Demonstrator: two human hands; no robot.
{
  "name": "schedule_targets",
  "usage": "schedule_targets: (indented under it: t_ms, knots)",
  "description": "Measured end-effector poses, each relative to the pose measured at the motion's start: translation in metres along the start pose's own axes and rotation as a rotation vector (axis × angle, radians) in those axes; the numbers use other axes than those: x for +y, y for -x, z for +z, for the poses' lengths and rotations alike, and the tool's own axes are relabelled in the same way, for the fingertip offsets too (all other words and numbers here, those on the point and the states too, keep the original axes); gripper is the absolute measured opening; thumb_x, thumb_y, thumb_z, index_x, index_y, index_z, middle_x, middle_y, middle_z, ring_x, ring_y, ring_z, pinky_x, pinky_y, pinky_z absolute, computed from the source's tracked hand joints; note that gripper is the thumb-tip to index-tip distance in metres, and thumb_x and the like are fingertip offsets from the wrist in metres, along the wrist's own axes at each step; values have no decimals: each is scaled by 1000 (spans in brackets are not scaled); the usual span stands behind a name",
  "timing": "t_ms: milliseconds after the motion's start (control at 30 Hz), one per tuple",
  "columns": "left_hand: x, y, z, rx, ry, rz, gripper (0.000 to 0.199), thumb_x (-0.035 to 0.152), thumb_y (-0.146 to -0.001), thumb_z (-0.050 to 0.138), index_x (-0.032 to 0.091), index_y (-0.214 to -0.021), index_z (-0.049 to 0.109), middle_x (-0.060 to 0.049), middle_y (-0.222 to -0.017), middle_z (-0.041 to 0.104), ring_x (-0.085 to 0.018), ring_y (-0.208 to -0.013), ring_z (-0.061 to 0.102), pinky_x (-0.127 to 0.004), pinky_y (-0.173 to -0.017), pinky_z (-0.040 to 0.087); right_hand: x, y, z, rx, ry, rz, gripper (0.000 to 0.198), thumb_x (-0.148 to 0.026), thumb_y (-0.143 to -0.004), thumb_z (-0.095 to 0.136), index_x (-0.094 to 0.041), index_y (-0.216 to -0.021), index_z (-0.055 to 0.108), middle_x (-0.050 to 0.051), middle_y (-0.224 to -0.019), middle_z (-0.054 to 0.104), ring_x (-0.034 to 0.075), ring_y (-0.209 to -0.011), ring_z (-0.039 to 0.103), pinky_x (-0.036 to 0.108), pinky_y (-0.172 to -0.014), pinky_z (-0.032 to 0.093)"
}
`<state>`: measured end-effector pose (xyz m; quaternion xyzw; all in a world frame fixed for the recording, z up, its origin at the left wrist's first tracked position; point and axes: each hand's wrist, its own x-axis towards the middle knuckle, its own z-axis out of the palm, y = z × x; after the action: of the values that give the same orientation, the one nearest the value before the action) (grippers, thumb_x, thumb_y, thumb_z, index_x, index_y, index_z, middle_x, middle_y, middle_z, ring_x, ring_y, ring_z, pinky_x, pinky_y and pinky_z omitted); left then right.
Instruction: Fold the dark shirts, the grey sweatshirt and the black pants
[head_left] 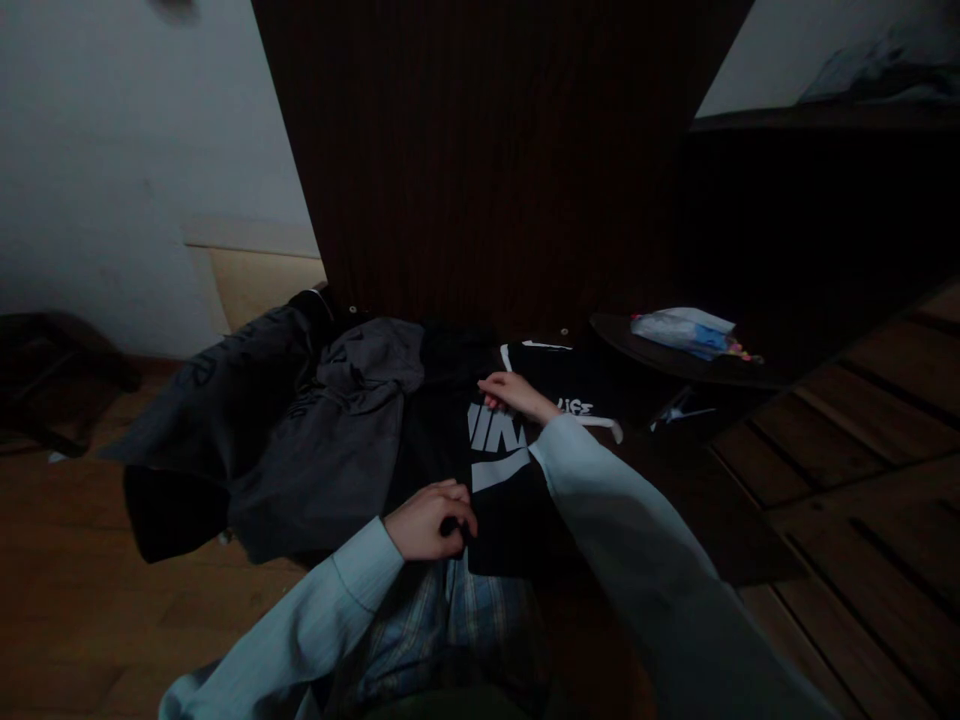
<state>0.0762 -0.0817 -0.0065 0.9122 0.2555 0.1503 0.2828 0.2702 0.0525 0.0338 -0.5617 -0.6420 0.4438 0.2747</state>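
A black T-shirt [502,520] with large white print lies in front of me over a dark surface. My left hand [429,522] is at its near left edge, fingers curled and closed on the dark cloth. Farther up, my right hand [517,393] pinches the same T-shirt just above the white lettering. Beyond the right wrist, dark cloth with white trim and small white lettering [576,407] shows; the sleeve partly covers it. To the left a dark grey shirt [330,470] is spread out, rumpled at the top. Dim light blurs the fabric edges.
A dark wooden panel [480,160] rises behind the clothes. On a rounded dark shelf [622,345] at the right lies a white and blue plastic packet [686,332]. Wooden slats [862,500] run along the right. A dark stool-like object [60,370] stands at the far left.
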Motion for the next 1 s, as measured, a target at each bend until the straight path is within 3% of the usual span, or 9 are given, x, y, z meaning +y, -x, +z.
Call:
schedule_targets:
  t_ms: [100, 200, 367, 467, 667, 800, 900, 1000]
  knots:
    - [1, -1, -5, 99, 6, -58, 22, 9, -72, 46, 19, -81, 65, -2, -80, 56, -13, -78, 52, -24, -75, 42, 13, 34, -18, 91, -60, -25, 18, -30, -80, 50, -16, -69, 55, -3, -54, 56, 7, -47, 52, 16, -45, 37]
    - [-7, -6, -8, 234, -63, -97, 26, 18, -81, 43, 20, -100, 60, -5, -99, 57, -16, -94, 51, -29, -85, 40, 39, 67, -25, 176, 60, 32, 24, -36, -75, 54, -16, -62, 54, -3, -50, 54, 8, -46, 49, 19, -45, 35]
    - [-32, -19, -8, 169, -273, -138, 38, 37, -84, 45, 23, -119, 50, -7, -132, 42, -26, -123, 33, -44, -99, 29, 68, 86, -15, 192, 194, 105, 31, -42, -65, 61, -16, -51, 53, -3, -47, 50, 9, -46, 45, 20, -45, 32]
    - [-43, -24, -10, 128, -350, -179, 39, 42, -85, 42, 27, -120, 49, -4, -136, 39, -26, -125, 30, -46, -100, 28, 63, 82, -7, 167, 78, 139, 27, -38, -60, 66, -16, -52, 53, -4, -48, 49, 8, -47, 46, 19, -44, 33]
    - [-59, -34, -15, 175, -406, -237, 41, 43, -86, 37, 26, -122, 46, -3, -136, 39, -24, -126, 30, -44, -100, 29, 49, 92, 9, 156, -401, 280, 28, -40, -66, 64, -18, -72, 47, -3, -60, 56, 7, -51, 54, 18, -48, 43]
    - [-65, -36, -17, 198, -409, -270, 42, 42, -86, 38, 24, -123, 46, -4, -136, 39, -24, -126, 30, -43, -101, 28, 61, 107, 25, 151, -383, 286, 48, -37, -58, 71, -19, -93, 43, -8, -53, 53, 7, -43, 49, 17, -41, 37]
    - [-65, -35, -17, 197, -397, -257, 43, 43, -87, 36, 25, -124, 45, -4, -136, 38, -23, -127, 30, -43, -101, 27, 75, 115, 31, 99, -368, 211, 64, -38, -51, 73, -19, -102, 40, -10, -51, 52, 9, -44, 50, 20, -43, 36]
    - [-64, -33, -18, 171, -372, -237, 42, 45, -87, 34, 27, -123, 46, -2, -137, 38, -23, -127, 29, -44, -101, 27, 84, 124, 26, 72, -344, 157, 66, -39, -52, 72, -18, -106, 40, -11, -51, 49, 9, -45, 49, 21, -45, 36]
